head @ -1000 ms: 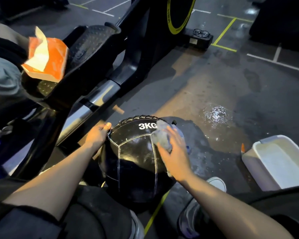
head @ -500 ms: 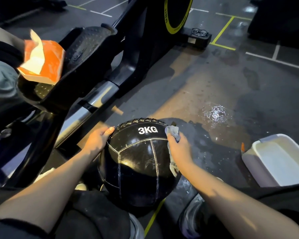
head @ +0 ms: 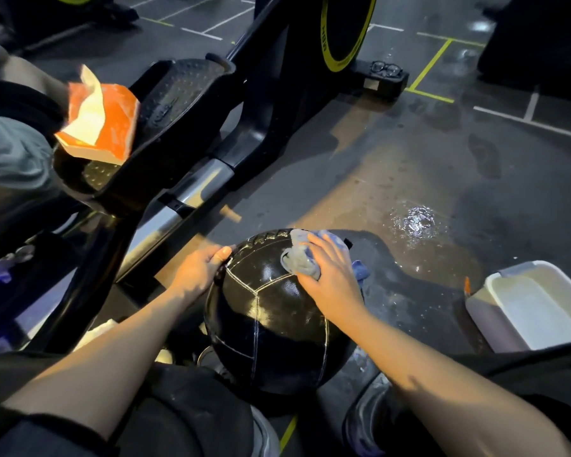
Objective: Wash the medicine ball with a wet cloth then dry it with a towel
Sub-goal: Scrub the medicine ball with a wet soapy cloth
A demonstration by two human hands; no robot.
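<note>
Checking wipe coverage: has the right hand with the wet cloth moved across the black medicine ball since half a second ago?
Yes. The right hand slid the grey-blue wet cloth leftward from the black medicine ball's right edge onto its top, covering the 3KG marking.
</note>
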